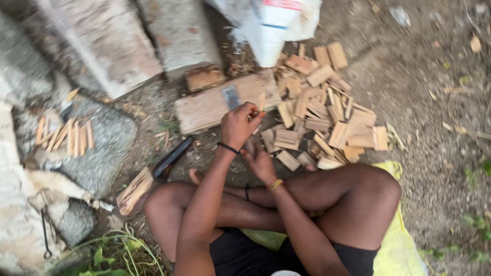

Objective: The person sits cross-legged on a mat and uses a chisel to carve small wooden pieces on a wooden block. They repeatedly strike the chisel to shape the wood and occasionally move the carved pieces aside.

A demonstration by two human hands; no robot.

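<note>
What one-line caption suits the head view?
Seated person's left hand grips a thin stick over a wooden block, beside split wood pieces.

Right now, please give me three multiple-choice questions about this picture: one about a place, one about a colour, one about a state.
1. Where is the pile of small wood pieces?
A. right of the wooden block
B. on the yellow sack
C. inside the white bag

2. What colour is the sack under the seated person?
A. blue
B. yellow
C. red

3. How is the left hand?
A. flat and open on the ground
B. resting on the knee
C. closed on a thin wood strip

Answers: 1 A, the pile lies on the ground right of the wooden block. 2 B, the sack shows bright yellow. 3 C, the fingers grip a thin wood strip above the block.
</note>
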